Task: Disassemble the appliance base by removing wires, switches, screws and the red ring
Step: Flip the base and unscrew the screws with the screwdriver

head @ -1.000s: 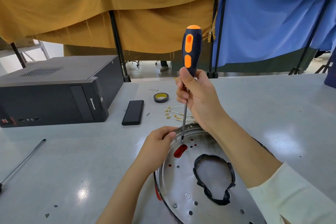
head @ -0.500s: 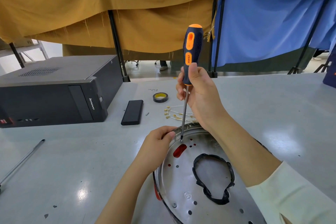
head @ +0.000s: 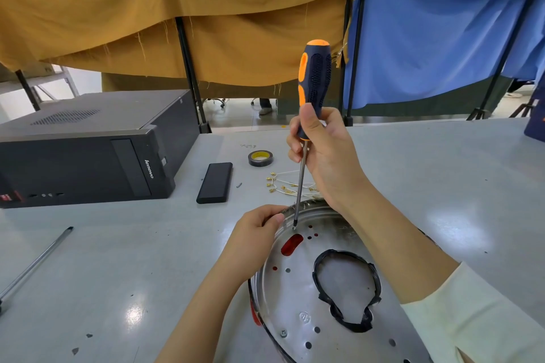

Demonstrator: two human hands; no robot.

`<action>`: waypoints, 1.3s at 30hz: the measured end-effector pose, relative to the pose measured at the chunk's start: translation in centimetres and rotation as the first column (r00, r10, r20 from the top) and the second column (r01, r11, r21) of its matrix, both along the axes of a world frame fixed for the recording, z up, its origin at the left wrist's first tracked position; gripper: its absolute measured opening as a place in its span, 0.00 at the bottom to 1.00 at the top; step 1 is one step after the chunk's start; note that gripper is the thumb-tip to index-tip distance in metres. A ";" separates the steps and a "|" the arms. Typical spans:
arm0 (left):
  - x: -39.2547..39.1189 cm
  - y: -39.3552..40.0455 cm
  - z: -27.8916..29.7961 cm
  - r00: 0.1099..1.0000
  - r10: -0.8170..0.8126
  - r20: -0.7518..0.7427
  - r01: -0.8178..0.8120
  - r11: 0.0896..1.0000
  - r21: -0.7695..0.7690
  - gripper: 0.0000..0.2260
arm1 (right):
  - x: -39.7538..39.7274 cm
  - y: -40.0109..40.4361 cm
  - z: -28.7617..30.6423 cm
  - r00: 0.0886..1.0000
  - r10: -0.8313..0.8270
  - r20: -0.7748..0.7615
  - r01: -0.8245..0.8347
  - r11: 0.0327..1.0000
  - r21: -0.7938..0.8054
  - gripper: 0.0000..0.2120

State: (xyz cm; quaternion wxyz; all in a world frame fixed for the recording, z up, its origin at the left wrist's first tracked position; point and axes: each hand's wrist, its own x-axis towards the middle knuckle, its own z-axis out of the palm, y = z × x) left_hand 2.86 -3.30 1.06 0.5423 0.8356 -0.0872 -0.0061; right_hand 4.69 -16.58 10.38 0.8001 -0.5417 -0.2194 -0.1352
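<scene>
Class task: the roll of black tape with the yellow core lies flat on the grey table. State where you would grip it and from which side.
Grip the roll of black tape across its outer rim, coming from above. It lies flat with its hole facing up, with bare grey table all around it.

Grey table (head: 427, 174) carries a computer case (head: 88, 150), black slab (head: 214, 183), tape roll (head: 260, 158), wires (head: 287, 186), appliance base (head: 298, 298)

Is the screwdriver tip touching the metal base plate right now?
Touching. In the head view the screwdriver, gripped by the right hand, stands nearly upright with its tip planted on the metal base plate near the rim, no gap visible.
</scene>
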 end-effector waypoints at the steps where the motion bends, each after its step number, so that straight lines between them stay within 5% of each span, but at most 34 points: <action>1: 0.0 0.0 0.0 1.000 -0.001 0.001 0.001 1.000 -0.003 0.12 | 0.0 0.0 0.0 1.000 0.007 0.003 -0.007 1.000 -0.009 0.11; 5: 0.0 0.1 0.0 1.000 -0.015 0.012 0.015 1.000 0.000 0.12 | 0.1 0.0 0.0 0.996 0.087 -0.033 -0.087 0.996 0.019 0.17; 14: -0.1 0.1 0.1 0.995 -0.043 0.087 0.035 0.995 0.096 0.12 | 0.4 -0.5 0.0 0.999 -0.049 -0.009 0.049 0.999 -0.020 0.06; 26: -1.1 0.1 1.7 0.968 -0.151 0.200 0.059 0.914 0.402 0.20 | -1.1 -1.3 2.3 0.998 -0.056 -0.038 0.060 0.992 0.109 0.08; 32: -0.9 0.4 2.0 0.908 -0.264 0.327 0.023 0.808 0.589 0.17 | -2.4 -2.1 3.1 0.998 -0.043 -0.038 0.049 0.985 0.164 0.06; 36: -1.1 0.4 2.6 0.907 -0.243 0.345 0.029 0.851 0.524 0.13 | -2.9 -2.2 3.3 0.998 -0.046 -0.035 0.052 0.980 0.191 0.06; 39: -1.5 0.2 3.4 0.913 -0.222 0.343 0.049 0.893 0.446 0.01 | -3.1 -2.2 3.3 0.998 -0.049 -0.042 0.057 0.973 0.224 0.06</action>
